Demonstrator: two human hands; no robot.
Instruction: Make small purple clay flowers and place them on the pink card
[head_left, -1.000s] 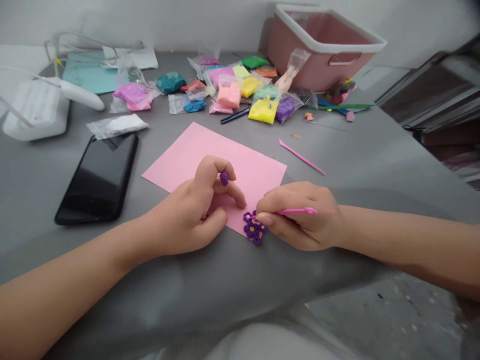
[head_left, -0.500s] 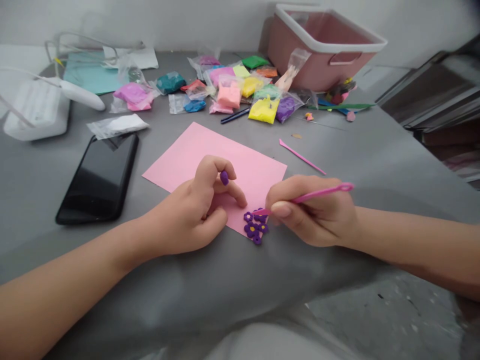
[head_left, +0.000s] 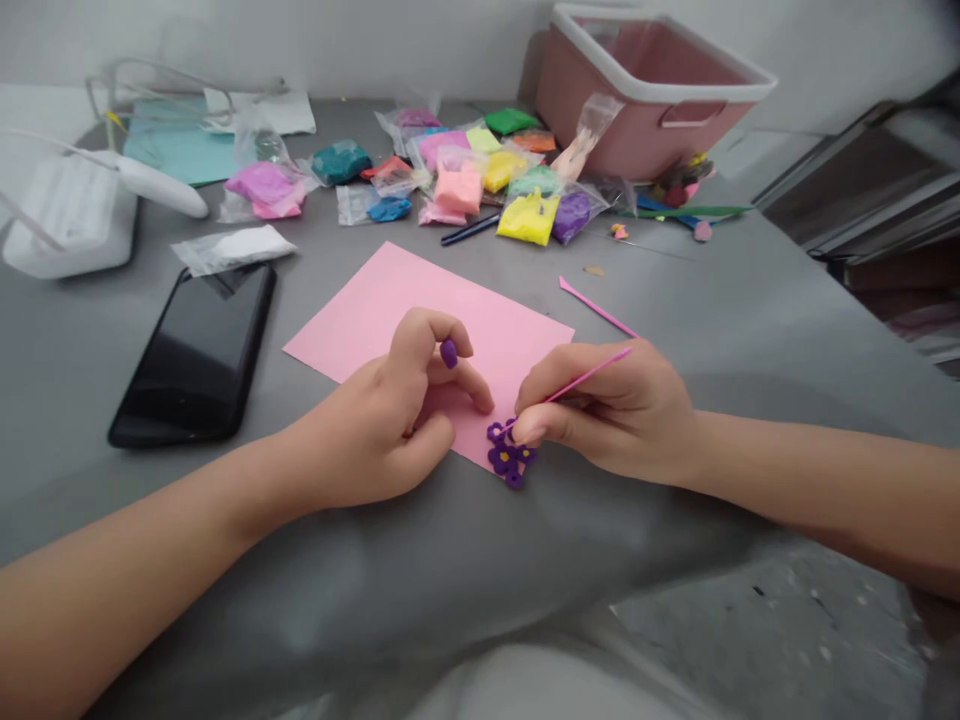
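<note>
My left hand [head_left: 394, 420] rests on the pink paper [head_left: 390, 290], its curled index finger keeping a small lump of purple clay [head_left: 448, 353] against the neighbouring finger. My right hand [head_left: 611, 410] pinches a thin pink clay modelling tool [head_left: 589, 375]. Its tip meets the small purple clay flowers [head_left: 504, 458] at the paper's near corner, partly behind my right fingertips. Some of these flowers have yellow or pale centres. A second pink modelling tool [head_left: 596, 305] lies on the table just beyond my right hand, which hides its near end.
Several bags of coloured clay [head_left: 457, 185] lie along the back, with a dark pen [head_left: 470, 230] in front. A pink bin [head_left: 637, 100] with a white rim stands back right. To the left are a black phone [head_left: 195, 360] and a white power strip [head_left: 71, 220].
My right hand has moved slightly left and turned the modelling tool, so it now appears edge-on, with its tip over the flowers. My left hand has stayed put.
</note>
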